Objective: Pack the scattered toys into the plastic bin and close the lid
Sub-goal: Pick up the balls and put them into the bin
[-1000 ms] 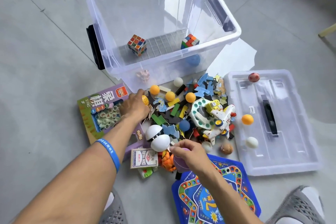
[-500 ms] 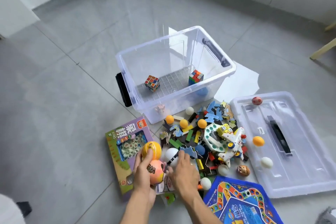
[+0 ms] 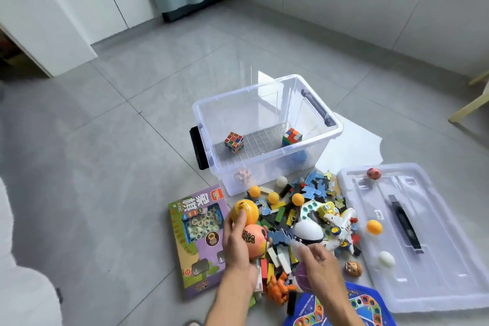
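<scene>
Grey tiled floor (image 3: 111,167), toys heaped beside an open clear plastic bin (image 3: 267,137).

The bin stands upright, holding two multicoloured puzzle cubes (image 3: 234,142). Its clear plastic lid (image 3: 423,235) lies flat just right of the bin, carrying small balls. The scattered toy pile (image 3: 304,219) sits directly in front of the bin, between lid and purple chess game box (image 3: 197,238). Left hand (image 3: 236,245), in front of the bin, is curled around a yellow ball (image 3: 244,211) and an orange-pink ball (image 3: 254,241). Right hand (image 3: 318,263) grips a purple ball (image 3: 303,278); fingers loosely bent.
</scene>
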Tool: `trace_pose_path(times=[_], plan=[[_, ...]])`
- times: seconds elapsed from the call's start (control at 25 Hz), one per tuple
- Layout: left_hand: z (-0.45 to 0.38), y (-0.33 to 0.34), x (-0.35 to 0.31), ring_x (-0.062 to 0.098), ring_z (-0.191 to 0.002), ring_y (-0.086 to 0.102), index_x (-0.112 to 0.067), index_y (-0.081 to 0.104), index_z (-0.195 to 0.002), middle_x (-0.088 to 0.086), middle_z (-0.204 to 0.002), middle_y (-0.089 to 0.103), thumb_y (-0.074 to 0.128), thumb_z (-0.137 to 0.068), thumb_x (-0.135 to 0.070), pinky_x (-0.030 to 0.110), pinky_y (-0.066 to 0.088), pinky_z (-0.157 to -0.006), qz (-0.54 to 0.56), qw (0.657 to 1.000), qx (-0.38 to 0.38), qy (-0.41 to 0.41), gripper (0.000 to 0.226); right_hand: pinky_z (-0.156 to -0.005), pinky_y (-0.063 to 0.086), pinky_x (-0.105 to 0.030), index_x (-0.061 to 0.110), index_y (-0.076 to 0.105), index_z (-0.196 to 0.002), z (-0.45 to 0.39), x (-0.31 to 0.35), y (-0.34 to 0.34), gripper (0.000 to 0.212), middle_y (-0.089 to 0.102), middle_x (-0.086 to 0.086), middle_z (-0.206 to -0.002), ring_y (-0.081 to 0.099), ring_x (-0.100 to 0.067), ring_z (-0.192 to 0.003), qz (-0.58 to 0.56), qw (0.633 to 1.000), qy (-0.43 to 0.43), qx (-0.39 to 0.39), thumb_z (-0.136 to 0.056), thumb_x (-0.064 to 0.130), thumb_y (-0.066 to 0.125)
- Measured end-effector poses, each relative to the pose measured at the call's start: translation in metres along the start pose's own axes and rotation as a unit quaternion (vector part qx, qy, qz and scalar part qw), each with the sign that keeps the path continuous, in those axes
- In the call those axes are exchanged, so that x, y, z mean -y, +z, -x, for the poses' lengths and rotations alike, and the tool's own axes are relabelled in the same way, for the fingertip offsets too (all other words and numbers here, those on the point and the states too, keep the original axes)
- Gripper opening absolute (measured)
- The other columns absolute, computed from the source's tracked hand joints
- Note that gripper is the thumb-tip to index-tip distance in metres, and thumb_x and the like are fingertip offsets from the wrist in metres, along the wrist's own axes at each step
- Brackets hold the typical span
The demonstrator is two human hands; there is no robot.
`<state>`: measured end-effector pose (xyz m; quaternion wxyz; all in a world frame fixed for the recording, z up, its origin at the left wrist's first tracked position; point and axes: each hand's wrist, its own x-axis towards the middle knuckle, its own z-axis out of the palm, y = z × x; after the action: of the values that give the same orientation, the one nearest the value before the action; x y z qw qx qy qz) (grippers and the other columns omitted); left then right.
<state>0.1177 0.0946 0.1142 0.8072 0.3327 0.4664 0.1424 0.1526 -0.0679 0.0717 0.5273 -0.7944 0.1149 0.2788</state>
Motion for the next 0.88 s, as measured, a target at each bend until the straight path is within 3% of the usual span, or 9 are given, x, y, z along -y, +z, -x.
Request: trace_pose_path(times=[0.16, 0.32, 0.4, 0.48, 0.56, 0.6, 0.68, 0.72, 0.88], plan=[[-0.015, 0.084, -0.084, 0.035, -0.091, 0.065, -0.022, 0.059, -0.121, 0.017, -0.115, 0.06, 0.063, -0.085, -0.051, 0.048, 0.057, -0.072, 0.036, 0.996, 0.084, 0.015, 0.046, -0.051, 0.055, -0.027, 0.016, 0.065, -0.083, 0.012, 0.033, -0.021, 0.021, 0.069, -0.006, -0.079, 0.069, -0.015, -0.062, 0.107, 0.991, -0.074, -0.007, -0.094, 0.033, 0.061], [-0.024, 0.1, -0.139, 0.04, -0.137, 0.034, -0.016, 0.032, -0.147, 0.014, -0.151, 0.034, 0.046, -0.094, -0.054, 0.06, 0.035, -0.104, 0.0, 0.996, 0.049, -0.069, 0.067, -0.044, 0.047, -0.021, 0.012, 0.063, -0.087, 0.014, 0.056, -0.026, 0.014, 0.066, -0.002, -0.063, 0.062, -0.009, -0.047, 0.027, 0.997, -0.073, 0.019, -0.091, 0.025, 0.069], [-0.001, 0.091, -0.139, 0.03, -0.115, 0.053, -0.018, 0.051, -0.13, 0.01, -0.134, 0.045, 0.052, -0.094, -0.041, 0.044, 0.046, -0.088, -0.153, 0.988, 0.015, -0.036, 0.042, -0.044, 0.049, -0.023, 0.014, 0.065, -0.089, 0.011, 0.071, -0.026, 0.011, 0.065, 0.001, -0.056, 0.063, -0.008, -0.046, 0.0, 0.997, -0.073, 0.014, -0.089, 0.023, 0.071], [0.03, 0.082, -0.141, 0.02, -0.091, 0.056, -0.022, 0.059, -0.112, 0.003, -0.117, 0.054, 0.057, -0.091, -0.034, 0.036, 0.046, -0.081, -0.314, 0.947, 0.066, -0.001, 0.024, -0.045, 0.052, -0.024, 0.015, 0.066, -0.096, 0.011, 0.087, -0.021, 0.011, 0.07, 0.0, -0.063, 0.068, -0.01, -0.051, -0.045, 0.997, -0.06, 0.021, -0.089, 0.023, 0.071], [0.061, 0.07, -0.149, 0.021, -0.096, 0.059, -0.028, 0.059, -0.111, -0.001, -0.114, 0.061, 0.057, -0.09, -0.041, 0.037, 0.048, -0.084, -0.515, 0.842, 0.152, 0.06, 0.025, -0.047, 0.052, -0.024, 0.014, 0.067, -0.098, 0.008, 0.104, -0.012, 0.013, 0.072, -0.002, -0.068, 0.07, -0.014, -0.056, -0.104, 0.994, -0.036, 0.024, -0.089, 0.022, 0.07], [0.078, 0.064, -0.153, 0.022, -0.097, 0.06, -0.029, 0.058, -0.11, 0.0, -0.112, 0.063, 0.053, -0.09, -0.046, 0.038, 0.048, -0.084, -0.646, 0.73, 0.177, 0.137, 0.028, -0.048, 0.053, -0.026, 0.013, 0.068, -0.098, 0.006, 0.111, -0.008, 0.013, 0.073, -0.004, -0.071, 0.07, -0.017, -0.057, -0.124, 0.992, -0.026, 0.023, -0.089, 0.022, 0.071], [0.112, 0.049, -0.154, 0.026, -0.102, 0.056, -0.031, 0.05, -0.119, 0.001, -0.115, 0.062, 0.046, -0.089, -0.05, 0.04, 0.043, -0.084, -0.818, 0.431, 0.185, 0.333, 0.036, -0.05, 0.053, -0.027, 0.012, 0.07, -0.096, 0.003, 0.121, -0.001, 0.015, 0.071, -0.009, -0.08, 0.069, -0.021, -0.061, -0.121, 0.992, -0.017, 0.03, -0.087, 0.024, 0.072], [0.128, 0.042, -0.155, 0.026, -0.108, 0.053, -0.033, 0.044, -0.126, 0.0, -0.122, 0.059, 0.046, -0.088, -0.05, 0.042, 0.041, -0.088, -0.83, 0.361, 0.218, 0.365, 0.042, -0.05, 0.053, -0.027, 0.011, 0.07, -0.095, 0.004, 0.122, 0.003, 0.015, 0.071, -0.009, -0.081, 0.069, -0.021, -0.062, -0.101, 0.994, -0.016, 0.038, -0.087, 0.024, 0.072], [0.133, 0.026, -0.173, 0.021, -0.128, 0.046, -0.042, 0.027, -0.144, -0.007, -0.144, 0.046, 0.05, -0.089, -0.054, 0.038, 0.043, -0.097, -0.864, 0.347, 0.308, 0.197, 0.061, -0.042, 0.047, -0.02, 0.014, 0.071, -0.086, 0.011, 0.125, 0.003, 0.007, 0.07, 0.0, -0.062, 0.065, -0.01, -0.049, -0.048, 0.997, -0.036, 0.038, -0.086, 0.021, 0.072]])
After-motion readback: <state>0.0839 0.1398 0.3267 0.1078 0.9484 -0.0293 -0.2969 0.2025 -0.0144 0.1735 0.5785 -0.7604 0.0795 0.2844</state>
